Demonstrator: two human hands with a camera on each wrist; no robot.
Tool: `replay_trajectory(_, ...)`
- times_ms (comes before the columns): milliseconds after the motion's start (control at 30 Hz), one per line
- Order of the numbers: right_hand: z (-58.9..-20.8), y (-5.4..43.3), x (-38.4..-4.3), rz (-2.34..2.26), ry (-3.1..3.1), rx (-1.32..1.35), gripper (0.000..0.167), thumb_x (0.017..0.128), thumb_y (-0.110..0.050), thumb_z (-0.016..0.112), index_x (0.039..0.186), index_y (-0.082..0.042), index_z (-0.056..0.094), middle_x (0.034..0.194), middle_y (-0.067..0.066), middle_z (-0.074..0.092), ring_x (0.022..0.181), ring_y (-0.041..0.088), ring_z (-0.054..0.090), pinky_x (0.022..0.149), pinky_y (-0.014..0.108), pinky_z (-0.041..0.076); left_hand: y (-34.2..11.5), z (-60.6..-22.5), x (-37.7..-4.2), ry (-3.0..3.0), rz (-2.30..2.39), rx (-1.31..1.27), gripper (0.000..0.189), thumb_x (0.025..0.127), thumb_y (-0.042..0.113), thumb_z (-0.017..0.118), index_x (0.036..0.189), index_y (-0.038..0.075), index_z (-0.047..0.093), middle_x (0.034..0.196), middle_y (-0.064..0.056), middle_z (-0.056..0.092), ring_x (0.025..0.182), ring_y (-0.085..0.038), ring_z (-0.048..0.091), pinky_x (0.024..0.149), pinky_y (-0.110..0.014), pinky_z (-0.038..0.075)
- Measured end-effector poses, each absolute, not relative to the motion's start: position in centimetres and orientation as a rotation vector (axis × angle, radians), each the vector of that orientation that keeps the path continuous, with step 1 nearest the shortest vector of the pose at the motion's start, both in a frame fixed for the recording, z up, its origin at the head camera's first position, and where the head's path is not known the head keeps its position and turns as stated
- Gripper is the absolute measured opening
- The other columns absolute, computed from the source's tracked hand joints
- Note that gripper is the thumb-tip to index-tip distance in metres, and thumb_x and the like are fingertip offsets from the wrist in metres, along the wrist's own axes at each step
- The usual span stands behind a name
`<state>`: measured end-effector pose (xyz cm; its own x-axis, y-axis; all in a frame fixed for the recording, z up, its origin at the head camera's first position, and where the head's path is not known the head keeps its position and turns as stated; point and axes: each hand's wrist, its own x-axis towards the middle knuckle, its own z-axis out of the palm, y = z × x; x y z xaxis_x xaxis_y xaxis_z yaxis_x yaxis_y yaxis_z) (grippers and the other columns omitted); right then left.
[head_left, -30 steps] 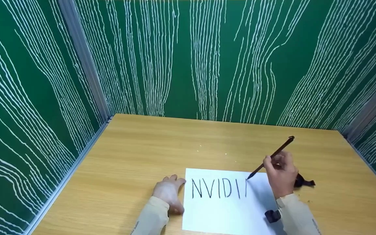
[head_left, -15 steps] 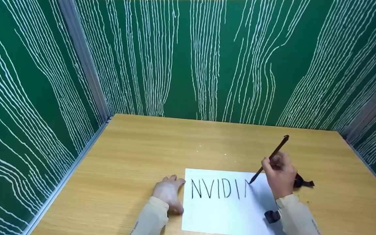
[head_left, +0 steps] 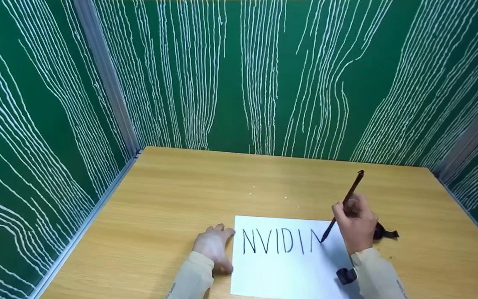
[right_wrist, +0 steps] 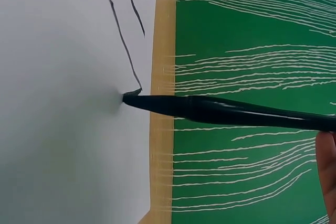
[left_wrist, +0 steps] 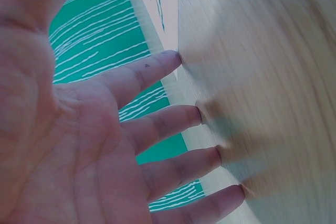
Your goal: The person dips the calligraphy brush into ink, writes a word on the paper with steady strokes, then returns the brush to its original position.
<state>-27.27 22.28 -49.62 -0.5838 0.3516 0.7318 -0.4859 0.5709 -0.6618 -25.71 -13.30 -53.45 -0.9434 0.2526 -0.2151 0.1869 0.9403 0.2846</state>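
Observation:
A sheet of white paper [head_left: 280,274] lies on the wooden table, with dark letters reading "NVIDI" and part of another letter along its upper part. My right hand [head_left: 357,223] grips a dark, slim writing brush [head_left: 353,185], its upper end leaning away from me and to the right. In the right wrist view the brush's black tip [right_wrist: 132,95] touches the paper at the end of a slanting stroke. Beside the paper's left edge rests my left hand [head_left: 212,244], fingers spread. Its fingertips touch the table in the left wrist view, the index fingertip [left_wrist: 170,56] at the paper's edge.
A black object [head_left: 384,232] lies right of my right hand and is partly hidden by it. Small pale specks [head_left: 285,197] dot the wooden table [head_left: 181,187] beyond the paper. Green panels [head_left: 230,83] with white wavy lines stand at the back and sides.
From the top of a slanting stroke, the brush tip has moved down and to the right, leaving a second dark line. The left hand keeps its place beside the paper.

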Motion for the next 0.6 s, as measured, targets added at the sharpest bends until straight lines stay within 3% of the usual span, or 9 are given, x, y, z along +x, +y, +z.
replay_trajectory(433,-49.7,22.8,-27.6,1.079,-1.859,0.189,0.021,0.087,0.014,0.072,0.106,0.006,0.07,0.071,0.014,0.067,0.067,-0.016,0.05,0.069,-0.001,0.044,-12.9,-50.8,-24.0,2.854,0.412,0.327,0.105,0.063,0.031,0.103,0.159,0.017,0.062,0.169,-0.02,0.057,0.155,-0.051,0.056,0.122,-0.066,0.056)
replay_trajectory(600,-49.7,23.1,-27.7,1.066,-1.845,0.217,0.02,0.085,0.014,0.072,0.104,0.006,0.069,0.07,0.014,0.066,0.067,-0.017,0.049,0.067,0.0,0.043,-12.7,-49.6,-23.4,2.849,0.448,0.344,0.1,0.064,0.026,0.104,0.156,0.014,0.065,0.166,-0.022,0.059,0.152,-0.053,0.058,0.12,-0.068,0.056)
